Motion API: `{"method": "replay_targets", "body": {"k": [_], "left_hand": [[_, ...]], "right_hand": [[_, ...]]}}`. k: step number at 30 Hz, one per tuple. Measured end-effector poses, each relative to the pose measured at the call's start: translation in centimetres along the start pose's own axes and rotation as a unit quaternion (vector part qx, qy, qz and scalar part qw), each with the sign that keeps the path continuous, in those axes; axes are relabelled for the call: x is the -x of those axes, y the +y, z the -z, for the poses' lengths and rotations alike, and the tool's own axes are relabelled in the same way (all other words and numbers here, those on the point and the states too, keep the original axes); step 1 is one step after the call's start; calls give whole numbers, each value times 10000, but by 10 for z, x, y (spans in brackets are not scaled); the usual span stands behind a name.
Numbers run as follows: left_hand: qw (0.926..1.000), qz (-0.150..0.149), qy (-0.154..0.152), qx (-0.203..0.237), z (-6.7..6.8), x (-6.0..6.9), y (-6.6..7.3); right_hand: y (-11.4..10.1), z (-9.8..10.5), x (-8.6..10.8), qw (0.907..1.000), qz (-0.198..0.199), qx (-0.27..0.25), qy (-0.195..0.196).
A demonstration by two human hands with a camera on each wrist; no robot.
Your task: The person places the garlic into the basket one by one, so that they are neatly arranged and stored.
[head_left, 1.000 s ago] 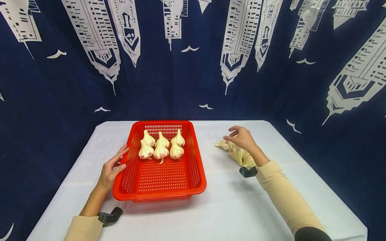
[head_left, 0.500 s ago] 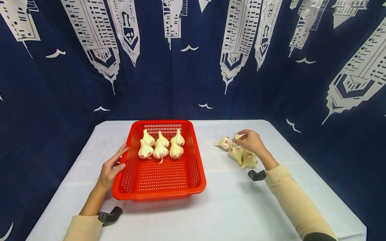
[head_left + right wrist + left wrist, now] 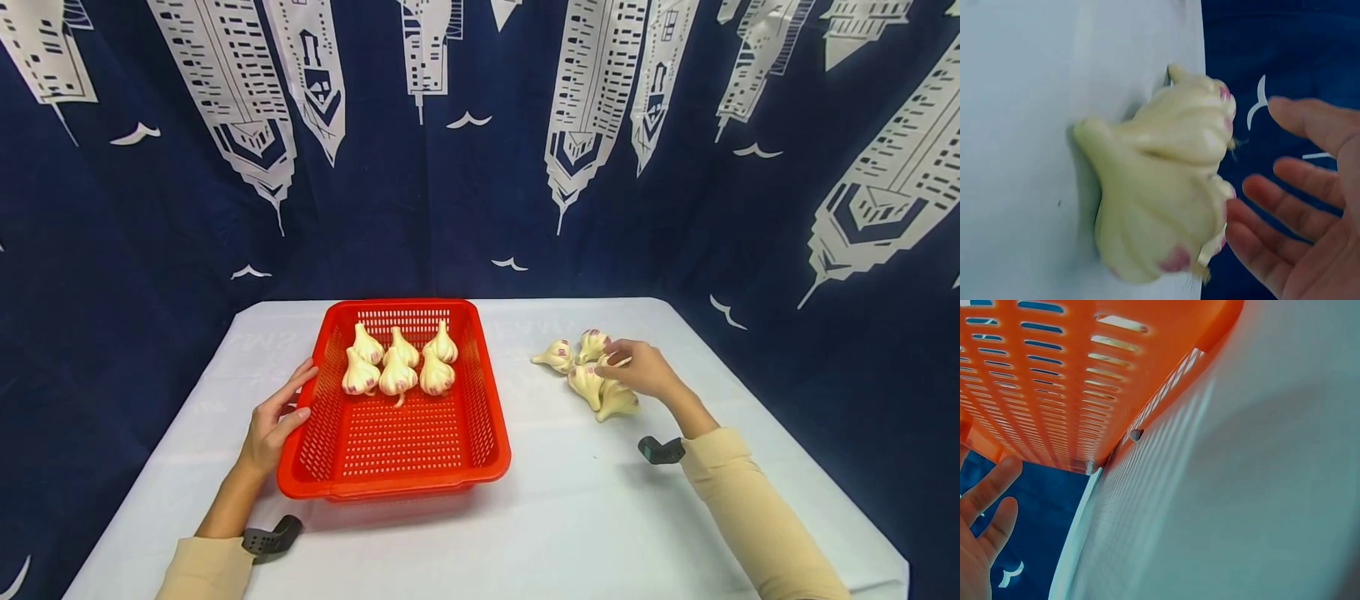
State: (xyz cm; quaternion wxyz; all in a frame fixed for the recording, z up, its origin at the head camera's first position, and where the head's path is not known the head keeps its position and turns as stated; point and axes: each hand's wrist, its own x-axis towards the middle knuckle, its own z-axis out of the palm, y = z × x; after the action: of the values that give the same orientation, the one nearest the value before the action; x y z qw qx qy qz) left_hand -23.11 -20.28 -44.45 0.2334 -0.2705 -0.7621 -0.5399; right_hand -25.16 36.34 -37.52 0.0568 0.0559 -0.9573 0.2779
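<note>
My left hand (image 3: 267, 431) lies along the left rim of a red perforated basket (image 3: 402, 485); its fingers are fairly straight and touch the rim. In the left wrist view, a fingertip of the left hand (image 3: 985, 531) meets the basket wall (image 3: 1075, 381). Several whole garlic bulbs (image 3: 399, 377) stand in two rows at the basket's far half. On the right, my right hand (image 3: 643, 369) hovers over a cluster of garlic bulbs (image 3: 585, 385), partly hiding one. The right wrist view shows its loosely bent fingers beside the bulbs (image 3: 1154, 206), apparently gripping none.
A white cloth (image 3: 570, 517) covers the table under both groups. Behind it hangs a navy curtain (image 3: 427, 208) with white building prints. A black band (image 3: 272, 536) sits at the left wrist, another black band (image 3: 662, 450) at the right.
My right hand has moved right and nearer over the cluster, uncovering the farther garlic bulbs. My left hand and the basket stay in place.
</note>
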Motion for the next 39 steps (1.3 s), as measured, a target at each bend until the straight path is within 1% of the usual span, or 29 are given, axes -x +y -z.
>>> {"method": "replay_targets", "body": {"k": [8, 11, 14, 18, 25, 28, 33, 39], "left_hand": [[10000, -11, -1, 16, 0, 1, 0], [10000, -25, -4, 13, 0, 0, 0], [10000, -16, 5, -19, 0, 0, 1], [10000, 15, 12, -49, 0, 0, 1], [10000, 27, -14, -29, 0, 0, 1], [10000, -2, 4, -50, -1, 0, 2], [10000, -33, 24, -75, -1, 0, 2], [10000, 2, 36, -75, -1, 0, 3]], "right_hand": [[10, 2, 10, 9985, 287, 170, -427], [14, 1, 13, 9964, 480, 382, -591], [18, 0, 15, 9933, 696, 630, -668], [19, -1, 18, 9907, 796, 819, -733], [21, -5, 25, 9902, 575, 920, -881], [25, -7, 27, 9897, 545, 947, -928], [27, -8, 30, 9897, 464, 987, -928], [24, -6, 32, 9902, 332, 1003, -912]]}}
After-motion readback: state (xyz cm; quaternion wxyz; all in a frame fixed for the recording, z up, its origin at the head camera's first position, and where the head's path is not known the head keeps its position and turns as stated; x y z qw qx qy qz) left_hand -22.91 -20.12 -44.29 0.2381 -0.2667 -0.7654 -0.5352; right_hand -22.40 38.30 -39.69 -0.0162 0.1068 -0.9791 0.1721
